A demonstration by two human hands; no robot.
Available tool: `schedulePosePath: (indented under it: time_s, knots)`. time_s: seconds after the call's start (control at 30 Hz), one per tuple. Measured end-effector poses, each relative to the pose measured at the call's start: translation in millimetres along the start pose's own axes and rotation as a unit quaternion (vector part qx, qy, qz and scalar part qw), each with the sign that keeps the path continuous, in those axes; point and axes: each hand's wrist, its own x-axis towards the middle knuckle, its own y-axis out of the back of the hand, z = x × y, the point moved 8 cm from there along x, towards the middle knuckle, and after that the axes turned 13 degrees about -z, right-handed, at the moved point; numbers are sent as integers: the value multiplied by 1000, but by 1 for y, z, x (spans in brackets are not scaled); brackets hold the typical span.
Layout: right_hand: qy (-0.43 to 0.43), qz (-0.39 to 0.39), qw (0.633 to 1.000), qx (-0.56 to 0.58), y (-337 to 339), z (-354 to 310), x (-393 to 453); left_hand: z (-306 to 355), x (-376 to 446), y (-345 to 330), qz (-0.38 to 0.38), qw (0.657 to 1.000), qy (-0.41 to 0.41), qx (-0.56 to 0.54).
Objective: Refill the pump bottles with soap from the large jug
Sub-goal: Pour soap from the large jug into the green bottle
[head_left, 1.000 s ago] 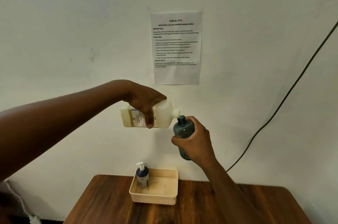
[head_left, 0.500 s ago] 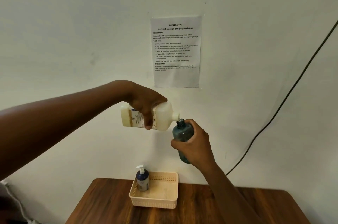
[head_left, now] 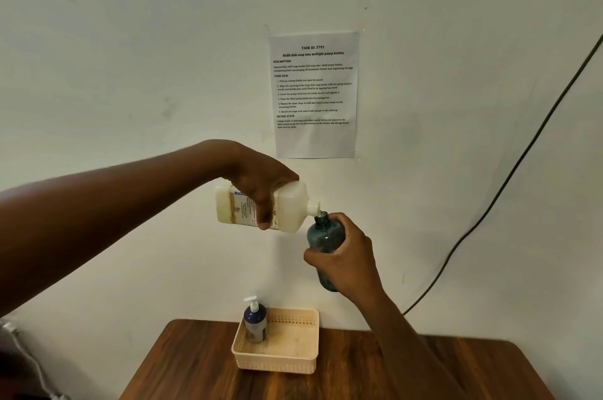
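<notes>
White jug (head_left: pixel 290 207) tipped, spout at blue bottle (head_left: pixel 324 238)

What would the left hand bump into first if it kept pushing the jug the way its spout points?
Probably the blue bottle in the right hand. The left hand holds the jug tipped rightward, spout at the bottle's open mouth. Whether they already touch is hard to tell.

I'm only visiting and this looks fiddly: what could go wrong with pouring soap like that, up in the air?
The soap jug lies almost sideways in the left hand, its spout just meeting the narrow mouth of the blue bottle; a slight drift could spill soap onto the wooden table below. Also, the right hand covers much of the bottle, so overfilling may go unnoticed.
</notes>
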Motion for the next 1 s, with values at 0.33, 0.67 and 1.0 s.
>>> schedulePosePath:
  time_s: [0.33,0.67,1.0]
  knots:
    - [1,2,1000,-10,2,-1,-1,3,-4,1,2,1000,0,8]
    - [-6,6,1000,-10,3,2,-1,6,-6,5,7,999,14,28]
    - [-18,4,1000,-9,4,9,-2,10,-4,8,6,999,20,42]
